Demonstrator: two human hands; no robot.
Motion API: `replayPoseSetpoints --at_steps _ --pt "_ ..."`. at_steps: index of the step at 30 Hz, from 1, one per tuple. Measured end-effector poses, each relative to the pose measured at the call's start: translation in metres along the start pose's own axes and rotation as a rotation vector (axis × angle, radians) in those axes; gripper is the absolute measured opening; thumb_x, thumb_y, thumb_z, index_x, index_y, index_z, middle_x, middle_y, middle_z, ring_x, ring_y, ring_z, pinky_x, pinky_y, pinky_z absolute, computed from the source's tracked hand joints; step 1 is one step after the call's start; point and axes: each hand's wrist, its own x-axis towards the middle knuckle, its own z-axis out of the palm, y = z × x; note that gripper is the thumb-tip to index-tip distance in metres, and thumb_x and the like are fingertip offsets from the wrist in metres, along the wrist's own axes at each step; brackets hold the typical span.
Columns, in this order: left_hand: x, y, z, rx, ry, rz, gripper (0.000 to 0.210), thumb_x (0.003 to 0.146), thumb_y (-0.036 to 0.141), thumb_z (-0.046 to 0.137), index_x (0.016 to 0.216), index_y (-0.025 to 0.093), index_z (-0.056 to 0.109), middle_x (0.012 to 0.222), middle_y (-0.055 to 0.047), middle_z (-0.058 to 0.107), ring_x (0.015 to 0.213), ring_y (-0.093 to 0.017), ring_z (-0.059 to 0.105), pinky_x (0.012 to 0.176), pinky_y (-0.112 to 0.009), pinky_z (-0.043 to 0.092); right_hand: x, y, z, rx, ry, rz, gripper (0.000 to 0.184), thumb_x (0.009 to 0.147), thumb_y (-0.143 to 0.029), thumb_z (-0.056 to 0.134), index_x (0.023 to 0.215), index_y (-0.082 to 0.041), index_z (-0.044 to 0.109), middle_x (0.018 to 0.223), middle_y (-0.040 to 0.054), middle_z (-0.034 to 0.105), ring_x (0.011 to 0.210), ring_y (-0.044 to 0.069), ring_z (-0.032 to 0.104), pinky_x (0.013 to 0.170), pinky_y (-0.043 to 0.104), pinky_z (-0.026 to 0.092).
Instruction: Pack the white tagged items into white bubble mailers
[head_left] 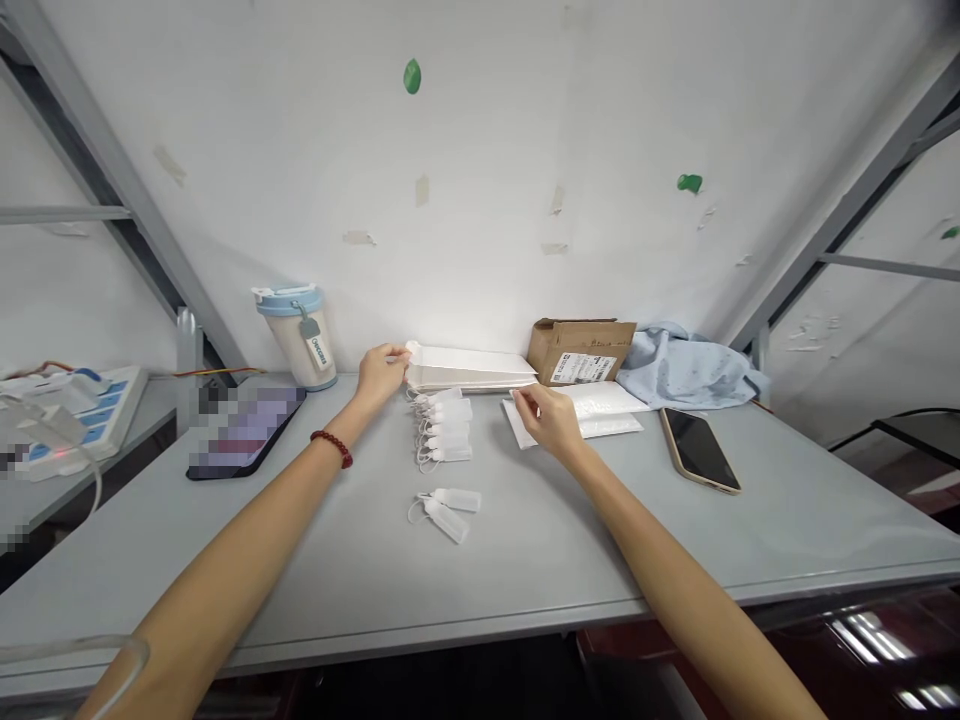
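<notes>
My left hand is closed in a pinch at the left end of a long white box, which lies against the wall. My right hand has its fingertips pinched together above a white padded envelope; what they hold, if anything, is too small to name. Between the hands several small translucent white tubes with loop strings are lined up in a column. Closer to me, two more such tubes lie crossed at their string ends.
At the left stand a blue-lidded tumbler and a phone or tablet with a blurred screen. A brown carton, crumpled light-blue cloth and a phone lie at the right. A power strip sits far left.
</notes>
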Motion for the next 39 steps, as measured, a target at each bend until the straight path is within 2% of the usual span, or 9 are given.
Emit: replayPoseSetpoints --at_steps 6,10,14,21,25,30,34,37,39 --pt "-0.025 0.008 -0.007 -0.270 0.058 -0.018 0.025 0.070 0.036 0.061 0.081 0.013 0.064 0.084 -0.008 0.069 0.079 -0.019 0.066 0.077 -0.031 0.051 0.001 -0.014 -0.005 -0.008 -0.061 -0.025 0.025 0.094 -0.031 0.037 0.081 -0.018 0.055 0.066 0.0011 0.058 0.056 0.011 0.052 0.053 0.023 0.039" --pt "-0.054 0.011 -0.021 -0.434 0.068 0.058 0.028 0.065 0.038 0.068 0.079 0.014 0.067 0.091 -0.007 0.069 0.087 -0.020 0.063 0.086 -0.033 0.047 0.003 -0.023 -0.006 -0.079 0.017 -0.092 0.023 0.091 -0.031 0.044 0.104 -0.015 0.053 0.096 0.0113 0.062 0.087 0.018 0.060 0.069 0.027 0.049" --pt "-0.075 0.024 -0.028 -0.450 0.047 0.164 0.023 0.067 0.037 0.069 0.075 0.015 0.067 0.093 -0.007 0.067 0.093 -0.020 0.061 0.089 -0.032 0.046 0.003 -0.027 -0.002 -0.194 -0.052 -0.191 0.041 0.088 -0.024 0.048 0.127 -0.013 0.043 0.126 0.0181 0.050 0.120 0.026 0.046 0.092 0.040 0.046" --pt "-0.094 0.046 -0.031 -0.521 -0.048 0.271 0.012 0.072 0.029 0.068 0.074 0.017 0.069 0.091 -0.005 0.066 0.091 -0.018 0.059 0.084 -0.031 0.046 0.002 -0.020 0.004 -0.352 -0.085 -0.085 0.059 0.085 -0.005 0.035 0.143 -0.012 0.026 0.143 0.0201 0.036 0.137 0.028 0.025 0.102 0.048 0.036" --pt "-0.100 0.050 -0.031 -0.591 -0.107 0.207 0.008 0.068 0.026 0.070 0.069 0.017 0.071 0.087 -0.005 0.066 0.089 -0.019 0.059 0.081 -0.033 0.047 0.004 -0.017 0.002 -0.397 -0.125 -0.030 0.069 0.081 0.005 0.021 0.146 -0.017 0.020 0.146 0.0151 0.034 0.138 0.024 0.027 0.104 0.050 0.032" --pt "-0.102 0.054 -0.030 -0.467 -0.080 0.147 0.014 0.068 0.030 0.066 0.063 0.018 0.070 0.085 -0.005 0.066 0.089 -0.020 0.060 0.081 -0.033 0.048 0.004 -0.018 -0.003 -0.403 -0.158 -0.043 0.071 0.080 0.007 0.017 0.146 -0.020 0.023 0.147 0.0120 0.033 0.137 0.023 0.028 0.105 0.050 0.031" --pt "-0.102 0.056 -0.028 -0.423 -0.052 -0.015 0.024 0.065 0.032 0.069 0.082 0.016 0.070 0.092 -0.006 0.067 0.088 -0.021 0.063 0.080 -0.033 0.050 0.003 -0.018 -0.004 -0.407 -0.159 -0.041 0.073 0.079 0.007 0.019 0.147 -0.020 0.020 0.148 0.0137 0.031 0.138 0.024 0.026 0.104 0.051 0.030" --pt "-0.101 0.057 -0.029 -0.525 -0.199 -0.162 0.039 0.065 0.032 0.072 0.100 0.014 0.067 0.095 -0.007 0.069 0.088 -0.021 0.064 0.081 -0.035 0.052 0.003 -0.019 -0.004 -0.413 -0.154 -0.054 0.074 0.079 0.008 0.019 0.147 -0.020 0.020 0.148 0.0138 0.031 0.139 0.023 0.024 0.105 0.051 0.029" --pt "-0.100 0.057 -0.031 -0.544 -0.355 -0.216 0.033 0.068 0.033 0.071 0.094 0.013 0.068 0.088 -0.008 0.070 0.084 -0.021 0.066 0.081 -0.036 0.053 0.003 -0.023 -0.006 -0.416 -0.169 -0.055 0.073 0.078 0.007 0.021 0.146 -0.019 0.021 0.149 0.0144 0.029 0.140 0.023 0.021 0.105 0.051 0.028"
